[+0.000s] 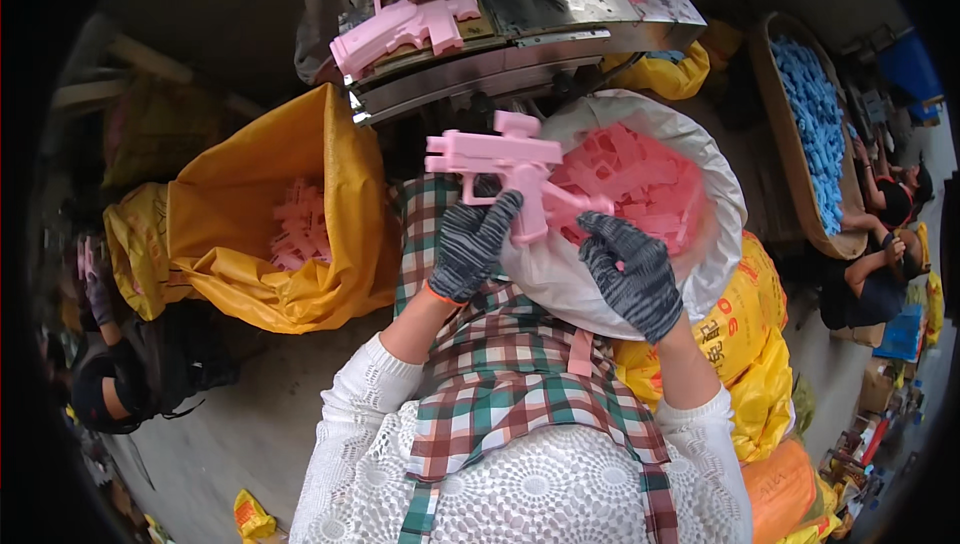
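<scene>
My left hand, in a grey striped glove, grips a pink plastic toy pistol by its handle, with the barrel toward the left. A pink arm at the pistol's rear reaches toward my right hand, whose gloved fingers are curled just below its tip. A bit of pink plastic shows between those fingers; its shape is mostly hidden. Under both hands is a white sack holding translucent pink-red plastic parts. Another pink toy pistol lies on the machine ahead.
To the left, a yellow sack holds pink pieces. Blue parts fill a long tub at far right. Yellow printed sacks crowd my right side. Other people sit at the left and right edges.
</scene>
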Tool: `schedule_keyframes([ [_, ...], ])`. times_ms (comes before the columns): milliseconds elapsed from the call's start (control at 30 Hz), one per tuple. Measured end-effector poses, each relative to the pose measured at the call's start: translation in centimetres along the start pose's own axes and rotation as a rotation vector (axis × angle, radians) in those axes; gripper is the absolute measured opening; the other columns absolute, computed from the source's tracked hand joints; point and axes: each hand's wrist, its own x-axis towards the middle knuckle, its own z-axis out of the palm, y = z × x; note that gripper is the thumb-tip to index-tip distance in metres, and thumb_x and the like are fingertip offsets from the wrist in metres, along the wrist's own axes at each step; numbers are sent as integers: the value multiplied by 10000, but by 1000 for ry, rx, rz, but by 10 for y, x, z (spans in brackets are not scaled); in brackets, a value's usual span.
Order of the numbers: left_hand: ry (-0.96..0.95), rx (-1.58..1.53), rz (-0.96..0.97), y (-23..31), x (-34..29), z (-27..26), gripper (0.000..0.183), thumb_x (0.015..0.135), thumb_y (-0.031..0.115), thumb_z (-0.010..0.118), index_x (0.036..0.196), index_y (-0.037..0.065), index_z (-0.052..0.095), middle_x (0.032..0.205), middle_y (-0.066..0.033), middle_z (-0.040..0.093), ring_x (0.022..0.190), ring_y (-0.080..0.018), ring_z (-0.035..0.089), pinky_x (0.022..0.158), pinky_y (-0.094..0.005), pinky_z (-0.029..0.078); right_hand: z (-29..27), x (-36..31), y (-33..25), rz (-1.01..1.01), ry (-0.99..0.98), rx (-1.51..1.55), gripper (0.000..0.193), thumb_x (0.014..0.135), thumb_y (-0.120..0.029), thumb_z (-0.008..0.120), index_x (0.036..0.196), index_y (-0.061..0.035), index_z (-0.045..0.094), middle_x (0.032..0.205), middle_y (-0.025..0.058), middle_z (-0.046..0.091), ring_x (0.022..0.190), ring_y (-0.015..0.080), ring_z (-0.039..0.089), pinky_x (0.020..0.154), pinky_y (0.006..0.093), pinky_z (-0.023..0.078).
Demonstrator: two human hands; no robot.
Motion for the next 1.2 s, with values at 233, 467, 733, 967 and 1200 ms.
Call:
schedule_keyframes([
  [233, -349, -302, -132, 25, -1, -18, 584, 827, 214, 673, 1317, 19, 422, 1119, -46, 586, 1017, -116, 531, 908, -283, 421, -38, 41, -40, -300, 44, -143, 440, 672, 97, 623, 1086, -53, 597, 1307, 199, 461, 1221, 354, 451, 980, 377, 391],
  [467, -562, -111, -187, 34, 21, -60, 751, 730, 332, 753, 1295, -28, 413, 1112, -61, 592, 992, -145, 541, 899, -289, 422, -57, 50, -47, -409, -350, 41, 396, 657, 72, 679, 1006, -88, 585, 1372, 201, 379, 1227, 373, 432, 979, 384, 388],
  [733, 350, -77, 663, 85, 51, -56, 342, 828, 205, 644, 1103, 14, 569, 997, -147, 607, 884, -303, 585, 827, -351, 460, -65, 63, -47, -452, -32, 22, 450, 681, -27, 732, 1100, -34, 569, 1087, 104, 613, 1019, 254, 590, 893, 345, 453],
  [967, 278, 1447, 361, 162, 94, -96, 532, 850, 352, 583, 1274, 52, 472, 1119, -184, 559, 1042, -335, 533, 919, -440, 412, -61, 76, -28, -332, 94, 78, 645, 722, -69, 732, 1290, -35, 430, 1270, 114, 493, 1165, 219, 494, 990, 347, 386],
  [1200, 715, 1566, 596, 82, 46, -143, 505, 805, 312, 610, 1255, 112, 499, 1129, -140, 554, 1034, -341, 521, 902, -450, 395, -32, 150, -43, -322, 82, 195, 587, 705, -2, 690, 1253, -65, 488, 1187, 119, 549, 1110, 259, 533, 950, 357, 422],
])
